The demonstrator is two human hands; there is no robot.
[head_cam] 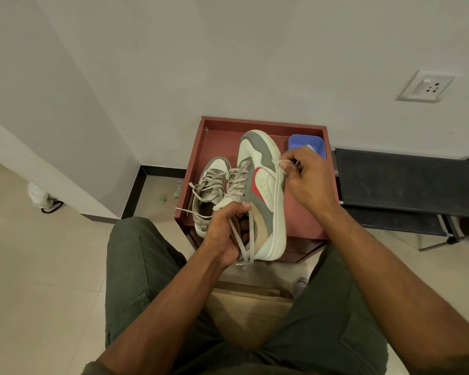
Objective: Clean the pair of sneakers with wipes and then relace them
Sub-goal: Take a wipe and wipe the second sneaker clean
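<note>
I hold one white, grey and red sneaker (266, 190) tipped on its side above the red-brown table (303, 220). My left hand (225, 234) grips its collar, fingers inside the opening, with loose lace ends hanging below. My right hand (306, 177) pinches a thin white strand (282, 165) against the sole's edge near the toe; I cannot tell whether it is a wipe or a lace. The second sneaker (210, 196) lies on the table to the left, laced, its lace ends trailing over the table's left edge.
A blue wipes pack (306, 146) sits at the table's back right corner. A black bench (406, 182) stands to the right. A wall socket (424, 86) is on the wall. Small bits of litter (171, 192) lie on the floor left of the table.
</note>
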